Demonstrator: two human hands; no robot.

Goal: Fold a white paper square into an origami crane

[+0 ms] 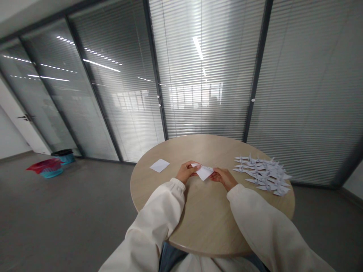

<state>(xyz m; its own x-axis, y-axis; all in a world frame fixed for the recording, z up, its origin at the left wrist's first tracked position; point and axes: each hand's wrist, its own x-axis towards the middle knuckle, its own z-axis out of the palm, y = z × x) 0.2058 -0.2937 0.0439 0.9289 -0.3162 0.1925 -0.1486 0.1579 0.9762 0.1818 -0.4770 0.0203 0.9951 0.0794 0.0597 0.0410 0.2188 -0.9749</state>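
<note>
Between my two hands is a small sheet of white paper (204, 173), partly folded, with a corner pointing down toward me. My left hand (187, 171) pinches its left end, thumb on top. On the opposite end, the fingers of my right hand (224, 178) close around the paper's edge. To the left on the table lies a flat white square of paper (159, 165). A cluster of folded white paper cranes (263, 173) covers the right side of the table, beyond my right hand.
The round wooden table (204, 238) stands right in front of me, close to a glass partition (207, 75) with blinds. On the floor at the far left are a bin with a red bag (47, 166) and a bin with a black bag (64, 155), near a door (22, 117).
</note>
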